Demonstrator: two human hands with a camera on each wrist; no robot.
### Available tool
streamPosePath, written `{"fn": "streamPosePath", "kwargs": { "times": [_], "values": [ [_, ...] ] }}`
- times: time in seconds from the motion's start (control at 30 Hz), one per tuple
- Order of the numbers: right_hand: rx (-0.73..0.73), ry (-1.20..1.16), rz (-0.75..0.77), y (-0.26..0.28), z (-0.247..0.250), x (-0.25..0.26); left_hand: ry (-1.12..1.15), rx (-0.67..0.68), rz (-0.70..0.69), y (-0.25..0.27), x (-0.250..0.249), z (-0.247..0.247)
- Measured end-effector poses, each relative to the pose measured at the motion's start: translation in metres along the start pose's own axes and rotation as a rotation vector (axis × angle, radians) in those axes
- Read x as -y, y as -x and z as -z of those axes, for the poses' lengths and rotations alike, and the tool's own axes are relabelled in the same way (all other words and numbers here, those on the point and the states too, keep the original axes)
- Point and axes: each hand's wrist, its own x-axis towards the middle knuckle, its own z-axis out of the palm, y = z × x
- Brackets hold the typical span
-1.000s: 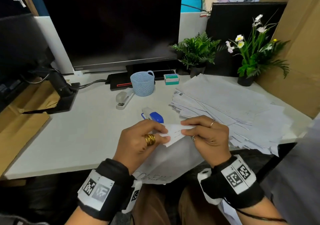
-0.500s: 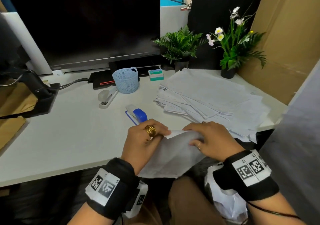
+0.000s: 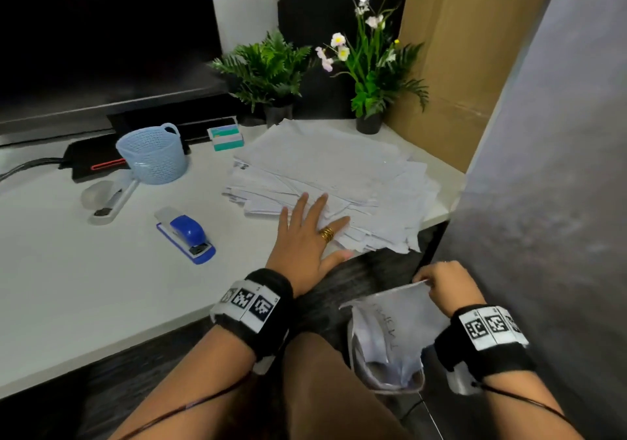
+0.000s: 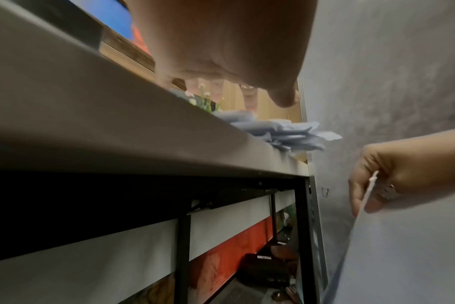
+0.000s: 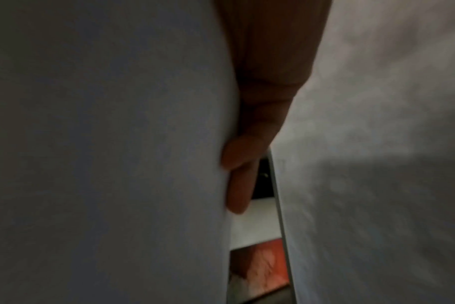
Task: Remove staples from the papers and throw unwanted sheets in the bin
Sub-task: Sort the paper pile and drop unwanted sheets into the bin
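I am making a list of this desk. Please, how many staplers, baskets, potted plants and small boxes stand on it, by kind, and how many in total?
Staplers: 2, a grey stapler and a blue stapler
Baskets: 1, the light blue basket
Potted plants: 2, a fern and a flower plant
Small boxes: 1, the green and white box
Total: 6

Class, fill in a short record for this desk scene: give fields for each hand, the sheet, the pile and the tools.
left hand: open, fingers spread flat on the paper pile
right hand: pinches the top edge of a sheet, below desk level
sheet: hangs over a bag
paper pile: loose, right side of the desk
tools: blue stapler; grey stapler
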Motion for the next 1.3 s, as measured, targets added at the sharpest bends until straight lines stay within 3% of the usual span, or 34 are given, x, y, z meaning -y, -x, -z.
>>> {"fn": "streamPosePath", "kwargs": {
  "times": [0.13,0.4,0.6,0.73,0.8,1.0,1.07,1.2,1.3],
  "values": [
    [0.076,0.038,-0.151,-0.015,-0.026,-0.020,-0.067,0.108,0.016,-0.028,-0.002,-0.022],
    [0.212,-0.004,-0.243,-0.049,-0.086,-0.032,-0.048,0.080,0.032,-0.029,0.005,-0.032],
    [0.285,0.053,-0.189,-0.061,-0.118,-0.032,-0.062,0.061,0.037,-0.029,0.004,-0.032],
    [0.508,0.020,-0.073,-0.056,-0.140,-0.028,-0.055,0.050,0.041,-0.029,0.005,-0.032],
    [0.528,0.009,-0.072,-0.046,-0.149,-0.027,-0.048,0.049,0.046,-0.029,0.005,-0.033],
    [0.244,-0.044,0.013,-0.026,-0.133,-0.008,-0.023,0.033,0.063,-0.029,0.004,-0.030],
    [0.028,-0.046,0.062,-0.018,-0.113,0.004,-0.004,0.005,0.083,-0.028,0.004,-0.029],
    [-0.619,-0.334,0.234,0.000,-0.064,0.030,-0.068,-0.083,0.095,-0.024,0.001,-0.028],
    [-0.844,-0.524,0.278,0.007,-0.019,0.053,-0.063,-0.133,0.099,-0.023,-0.001,-0.025]
  ]
}}
